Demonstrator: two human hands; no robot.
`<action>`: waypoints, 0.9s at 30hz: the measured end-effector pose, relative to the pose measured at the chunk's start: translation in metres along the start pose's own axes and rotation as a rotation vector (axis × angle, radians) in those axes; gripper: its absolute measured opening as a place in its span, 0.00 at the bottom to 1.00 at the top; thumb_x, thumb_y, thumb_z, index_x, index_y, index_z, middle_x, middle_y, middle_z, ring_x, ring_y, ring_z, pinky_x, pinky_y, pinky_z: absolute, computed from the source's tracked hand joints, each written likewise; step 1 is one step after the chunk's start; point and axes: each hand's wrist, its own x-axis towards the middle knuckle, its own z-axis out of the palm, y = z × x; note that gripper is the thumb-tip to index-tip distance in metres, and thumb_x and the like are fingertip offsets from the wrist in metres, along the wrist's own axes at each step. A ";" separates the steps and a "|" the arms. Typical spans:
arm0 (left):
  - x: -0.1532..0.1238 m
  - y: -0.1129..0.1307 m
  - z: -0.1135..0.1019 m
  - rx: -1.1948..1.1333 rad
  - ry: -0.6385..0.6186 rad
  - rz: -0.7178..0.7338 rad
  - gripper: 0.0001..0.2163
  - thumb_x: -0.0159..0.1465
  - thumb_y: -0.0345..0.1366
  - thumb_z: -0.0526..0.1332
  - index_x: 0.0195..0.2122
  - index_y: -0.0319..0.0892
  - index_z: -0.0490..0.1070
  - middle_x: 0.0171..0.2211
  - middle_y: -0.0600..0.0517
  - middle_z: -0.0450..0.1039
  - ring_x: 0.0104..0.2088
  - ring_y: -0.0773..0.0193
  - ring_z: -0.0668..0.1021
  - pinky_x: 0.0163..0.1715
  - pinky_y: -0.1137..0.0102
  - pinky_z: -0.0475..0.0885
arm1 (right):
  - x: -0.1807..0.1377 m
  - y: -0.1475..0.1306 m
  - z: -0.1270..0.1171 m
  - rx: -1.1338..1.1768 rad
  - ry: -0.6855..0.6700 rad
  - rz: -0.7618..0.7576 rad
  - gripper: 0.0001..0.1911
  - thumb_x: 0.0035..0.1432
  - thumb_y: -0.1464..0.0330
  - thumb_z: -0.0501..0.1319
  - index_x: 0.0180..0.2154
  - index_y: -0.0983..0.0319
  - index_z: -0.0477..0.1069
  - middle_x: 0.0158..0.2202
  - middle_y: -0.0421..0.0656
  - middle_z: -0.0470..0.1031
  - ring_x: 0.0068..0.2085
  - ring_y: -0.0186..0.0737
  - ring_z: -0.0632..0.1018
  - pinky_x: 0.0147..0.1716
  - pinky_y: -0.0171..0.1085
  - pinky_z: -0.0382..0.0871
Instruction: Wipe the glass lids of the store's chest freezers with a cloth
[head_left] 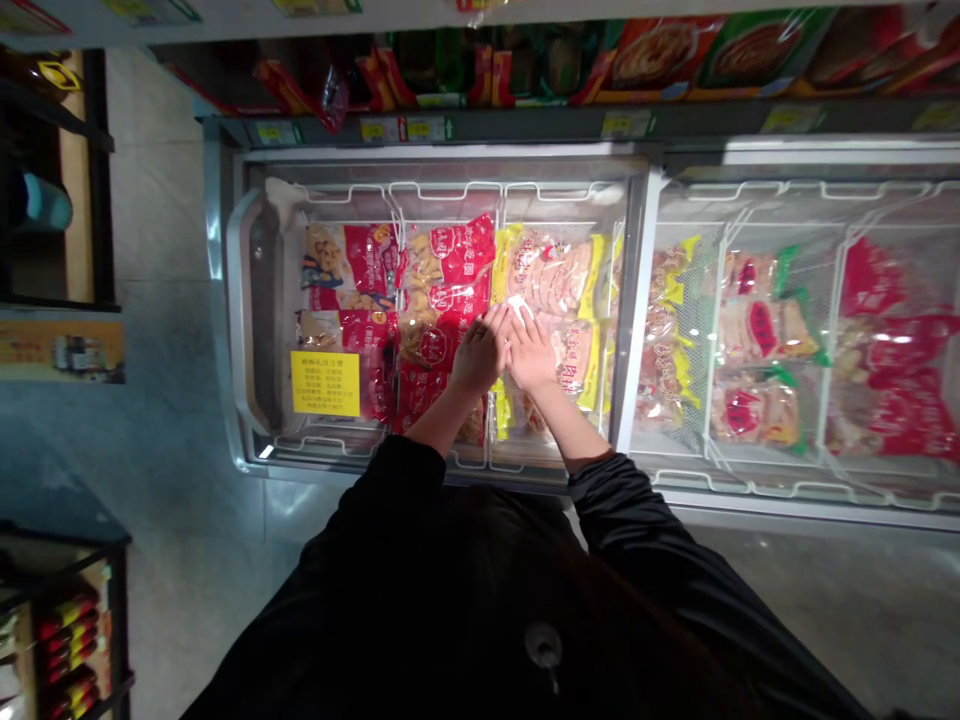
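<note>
Over the glass lid [457, 205] of a chest freezer, my left hand [480, 350] and my right hand [530, 352] lie side by side. Their fingertips meet or nearly meet. Both hands look flat, with fingers stretched forward. A small piece of white cloth or paper [516, 304] shows at the fingertips, partly hidden by them; its exact kind is unclear. Under the glass, red bags of frozen food [442, 330] lie below my left hand. Packs with yellow edges [555, 270] lie below and beyond my right hand.
A yellow notice [325, 384] sits at the lid's left, near its curved handle [244, 310]. White wire baskets [712, 350] hold more bags at right. A shelf with price tags [427, 128] runs above the far edge. Other racks [67, 640] stand left across the floor.
</note>
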 end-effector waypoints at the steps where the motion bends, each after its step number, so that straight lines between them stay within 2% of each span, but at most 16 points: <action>1: 0.001 0.001 -0.002 0.011 -0.001 -0.003 0.28 0.77 0.30 0.51 0.78 0.32 0.56 0.77 0.38 0.60 0.79 0.52 0.59 0.78 0.54 0.59 | 0.004 0.009 -0.006 -0.004 0.003 -0.004 0.35 0.76 0.63 0.45 0.79 0.64 0.53 0.80 0.44 0.55 0.81 0.46 0.50 0.80 0.52 0.42; 6: 0.006 0.011 -0.006 0.037 -0.003 -0.014 0.27 0.77 0.30 0.51 0.76 0.28 0.58 0.76 0.35 0.61 0.79 0.51 0.59 0.78 0.54 0.59 | -0.006 0.051 -0.029 -0.053 0.051 0.133 0.37 0.77 0.61 0.44 0.81 0.63 0.46 0.82 0.43 0.48 0.81 0.48 0.49 0.80 0.55 0.41; 10: 0.009 0.024 -0.001 0.028 -0.017 -0.038 0.28 0.77 0.29 0.52 0.77 0.33 0.57 0.76 0.38 0.63 0.79 0.53 0.58 0.79 0.52 0.56 | -0.028 0.039 -0.019 -0.046 0.025 0.200 0.36 0.77 0.61 0.43 0.80 0.64 0.46 0.83 0.44 0.47 0.82 0.49 0.47 0.80 0.55 0.42; 15: 0.006 0.035 0.003 0.039 -0.037 -0.036 0.28 0.77 0.30 0.50 0.77 0.33 0.57 0.77 0.39 0.62 0.79 0.54 0.58 0.80 0.53 0.53 | -0.019 0.011 -0.007 0.011 -0.043 0.085 0.35 0.76 0.66 0.40 0.79 0.67 0.50 0.81 0.46 0.53 0.82 0.47 0.48 0.80 0.53 0.42; 18: 0.002 0.036 0.001 0.031 -0.010 -0.033 0.27 0.77 0.30 0.50 0.77 0.33 0.57 0.76 0.38 0.63 0.79 0.54 0.60 0.81 0.52 0.52 | 0.000 0.023 -0.017 0.018 -0.055 -0.004 0.35 0.76 0.65 0.44 0.79 0.66 0.54 0.81 0.44 0.53 0.82 0.44 0.47 0.80 0.51 0.39; 21: 0.001 0.037 0.000 0.014 0.019 -0.036 0.28 0.77 0.28 0.49 0.77 0.32 0.57 0.75 0.37 0.63 0.78 0.53 0.61 0.81 0.51 0.52 | 0.008 0.048 -0.030 -0.014 0.002 0.007 0.35 0.77 0.62 0.44 0.79 0.65 0.51 0.82 0.44 0.50 0.81 0.46 0.49 0.80 0.53 0.40; 24: 0.005 0.040 0.003 -0.005 0.035 -0.035 0.29 0.76 0.28 0.50 0.78 0.34 0.55 0.76 0.37 0.63 0.78 0.53 0.61 0.81 0.50 0.52 | -0.005 0.064 -0.035 -0.043 0.052 0.089 0.36 0.77 0.61 0.43 0.80 0.65 0.49 0.82 0.45 0.49 0.81 0.48 0.50 0.79 0.54 0.41; 27: 0.010 0.046 0.008 -0.016 0.045 -0.038 0.30 0.76 0.28 0.51 0.79 0.35 0.54 0.76 0.38 0.61 0.79 0.52 0.59 0.81 0.50 0.52 | -0.029 0.063 -0.028 -0.042 0.061 0.158 0.36 0.77 0.61 0.42 0.80 0.66 0.49 0.82 0.46 0.49 0.81 0.50 0.50 0.79 0.56 0.42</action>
